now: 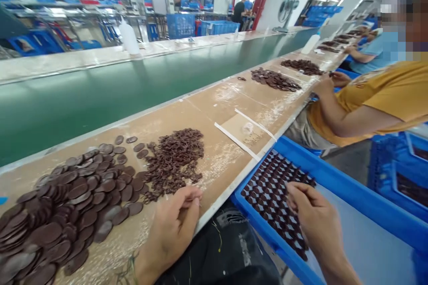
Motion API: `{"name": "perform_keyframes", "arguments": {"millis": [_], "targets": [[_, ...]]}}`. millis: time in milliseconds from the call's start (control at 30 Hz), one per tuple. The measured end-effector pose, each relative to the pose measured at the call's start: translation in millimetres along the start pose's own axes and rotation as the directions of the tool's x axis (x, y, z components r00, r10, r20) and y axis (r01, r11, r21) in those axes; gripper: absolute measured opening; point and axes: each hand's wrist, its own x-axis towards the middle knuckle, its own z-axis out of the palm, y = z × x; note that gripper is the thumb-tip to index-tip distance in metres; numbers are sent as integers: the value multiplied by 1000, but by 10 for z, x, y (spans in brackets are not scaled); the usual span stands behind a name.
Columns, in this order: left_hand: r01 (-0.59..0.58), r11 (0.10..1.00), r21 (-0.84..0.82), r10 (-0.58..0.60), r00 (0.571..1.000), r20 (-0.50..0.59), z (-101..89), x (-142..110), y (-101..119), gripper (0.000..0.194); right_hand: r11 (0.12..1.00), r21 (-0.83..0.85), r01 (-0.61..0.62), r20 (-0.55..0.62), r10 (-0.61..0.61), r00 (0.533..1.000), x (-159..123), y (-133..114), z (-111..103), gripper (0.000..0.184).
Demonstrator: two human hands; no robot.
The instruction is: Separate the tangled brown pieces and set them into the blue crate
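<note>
A heap of dark brown round discs (70, 205) covers the near left of the brown worktop (214, 160). Beside it lies a pile of thin brown rings and scraps (175, 158). My left hand (175, 227) rests on the worktop's front edge just below that pile, fingers curled and pinched together; what they hold is hidden. My right hand (312, 218) reaches into a blue crate (337, 182) at my right. Its curled fingers touch the rows of small dark pieces (274, 196) laid out inside, and I cannot see if they hold one.
A green conveyor belt (100, 93) runs along the far side of the worktop. A person in a yellow shirt (377, 102) sits to the right, with more brown piles (274, 79) in front. White bottles (129, 38) stand beyond the belt. Blue crates fill the background.
</note>
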Motion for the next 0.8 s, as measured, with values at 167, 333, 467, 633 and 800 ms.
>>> {"name": "perform_keyframes", "arguments": {"millis": [167, 333, 467, 633, 800], "targets": [[-113, 993, 45, 117, 989, -95, 10, -66, 6, 17, 917, 110, 384, 336, -398, 854, -273, -846, 819, 22], [-147, 969, 196, 183, 967, -179, -71, -19, 3, 15, 775, 161, 611, 501, -598, 626, -207, -1048, 1448, 21], [18, 934, 357, 88, 957, -277, -466, 257, -54, 13, 746, 65, 663, 475, -607, 637, -158, -956, 1630, 38], [94, 835, 543, 69, 960, -272, -1101, 595, -263, 16, 660, -60, 749, 531, -614, 584, -117, -922, 1673, 37], [98, 731, 676, 56, 978, -201, -1177, 686, -499, 30, 671, -4, 741, 553, -617, 561, -144, -925, 1680, 34]]}}
